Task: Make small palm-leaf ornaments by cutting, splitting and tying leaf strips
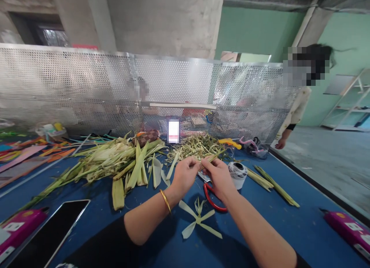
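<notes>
Above the middle of the blue table, my left hand point(185, 173) and my right hand point(219, 177) come together, fingertips pinching a narrow pale-green leaf strip point(214, 157). The strip's end sticks out past my right fingers; the rest is mostly covered. Beneath my right hand lie scissors with red handles point(212, 200), their blades partly hidden. A spool of white thread point(238, 178) stands just to the right of that hand. Nearer to me, between my forearms, a star-shaped piece of leaf strips point(199, 220) lies flat.
A heap of long leaves point(98, 162) spreads on the left, with shredded trimmings point(199, 144) behind my hands. A yellow-handled tool point(230, 143) lies beyond. Loose stalks point(277, 187) are at right, a phone point(52, 233) at left. A perforated metal screen point(173, 79) borders the table; a person point(297, 106) stands right.
</notes>
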Demonstrator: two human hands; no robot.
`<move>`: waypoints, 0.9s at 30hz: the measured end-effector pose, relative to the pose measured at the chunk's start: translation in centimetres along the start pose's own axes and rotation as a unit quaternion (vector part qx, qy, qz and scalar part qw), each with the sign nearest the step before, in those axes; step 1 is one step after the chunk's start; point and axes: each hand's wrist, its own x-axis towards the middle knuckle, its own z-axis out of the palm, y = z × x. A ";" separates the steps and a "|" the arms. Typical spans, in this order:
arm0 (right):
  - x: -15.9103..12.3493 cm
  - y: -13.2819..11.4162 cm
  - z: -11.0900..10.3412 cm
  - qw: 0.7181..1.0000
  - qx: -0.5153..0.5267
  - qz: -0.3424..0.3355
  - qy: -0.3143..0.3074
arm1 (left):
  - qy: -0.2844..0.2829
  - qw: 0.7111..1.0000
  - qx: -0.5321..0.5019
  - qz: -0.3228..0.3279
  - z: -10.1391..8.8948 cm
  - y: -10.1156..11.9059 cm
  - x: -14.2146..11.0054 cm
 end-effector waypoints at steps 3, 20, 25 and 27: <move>-0.3 0.7 -0.2 1.000 -0.006 -0.004 0.011 | 0.003 0.992 -0.108 -0.072 0.5 -0.4 -0.2; -0.8 0.2 -1.7 0.997 -0.031 -0.007 0.068 | -0.049 0.988 -0.114 -0.087 0.4 -0.3 -0.1; -0.9 0.1 -2.0 0.996 -0.052 -0.037 0.057 | -0.214 0.969 -0.071 -0.105 -0.8 -0.1 0.4; -0.8 0.3 -2.0 0.995 -0.056 -0.046 0.063 | -0.246 0.964 -0.031 -0.096 -0.9 -0.3 0.5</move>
